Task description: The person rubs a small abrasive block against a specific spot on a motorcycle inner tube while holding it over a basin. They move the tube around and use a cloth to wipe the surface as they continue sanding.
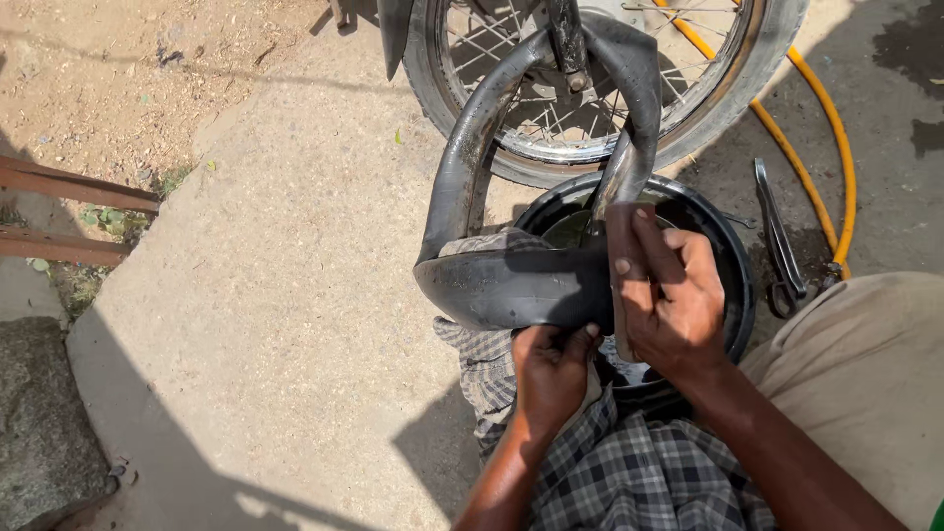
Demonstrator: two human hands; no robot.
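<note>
A black rubber inner tube (pixel 492 275) loops down from a spoked motorcycle wheel (pixel 590 88) and lies folded across my knee. My left hand (pixel 553 366) pinches the tube's lower edge from below. My right hand (pixel 671 295) presses a flat dark rasp-like strip (pixel 621 265) against the tube's surface, fingers wrapped over it. Both hands sit over a black round basin (pixel 733 265) holding water. Checked cloth (pixel 629 472) covers my lap beneath the hands.
A long metal tyre lever (pixel 779 236) lies on the ground right of the basin. An orange hose (pixel 816 147) curves past the wheel. Rusty metal bars (pixel 69 187) lie at the left over sandy ground. A concrete slab (pixel 285 295) fills the middle left.
</note>
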